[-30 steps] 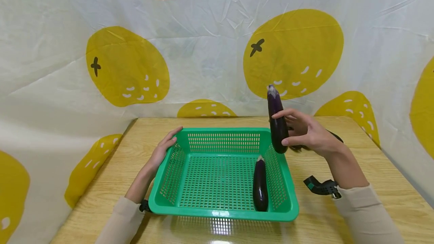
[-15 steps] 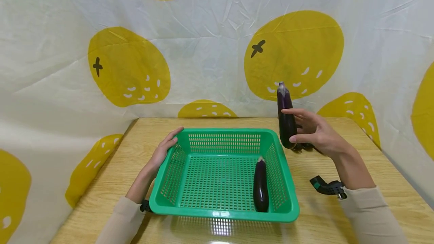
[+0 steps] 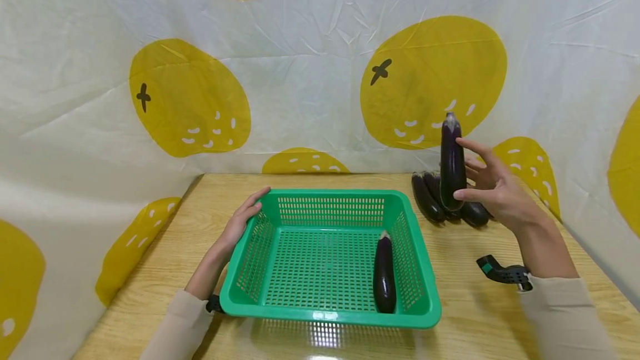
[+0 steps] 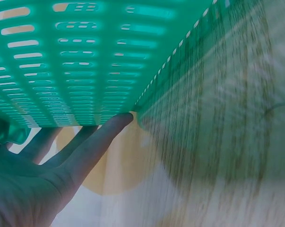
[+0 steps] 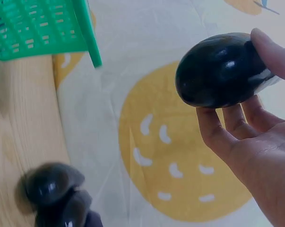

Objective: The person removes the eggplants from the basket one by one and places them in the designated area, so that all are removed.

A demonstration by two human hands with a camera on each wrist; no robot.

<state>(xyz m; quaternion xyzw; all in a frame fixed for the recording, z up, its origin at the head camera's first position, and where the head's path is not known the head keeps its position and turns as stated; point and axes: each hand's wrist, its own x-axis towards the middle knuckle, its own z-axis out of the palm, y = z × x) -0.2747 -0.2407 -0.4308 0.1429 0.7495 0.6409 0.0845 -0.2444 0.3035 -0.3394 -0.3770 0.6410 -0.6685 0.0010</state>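
Observation:
In the head view my right hand (image 3: 500,193) holds a glossy dark purple eggplant (image 3: 452,165) upright in the air, stem end up. Thumb and fingers pinch it from the right; the right wrist view shows its rounded end (image 5: 222,71) between them. Below and behind it, several eggplants (image 3: 427,201) lie together on the table, partly hidden. One more eggplant (image 3: 384,276) lies lengthwise inside the green plastic basket (image 3: 325,315), along its right side. My left hand (image 3: 237,224) rests against the basket's left rim near the far corner, its fingers (image 4: 95,151) straight along the outside wall.
The wooden table (image 3: 165,293) carries the basket at its middle. A white cloth with yellow fruit prints (image 3: 310,99) hangs behind the table and along its sides. Black camera mounts (image 3: 505,274) are strapped at both wrists.
My right hand has moved right and slightly up with the eggplant, away from above the basket's right rim. The eggplants on the table show more now. The left hand and basket stay put.

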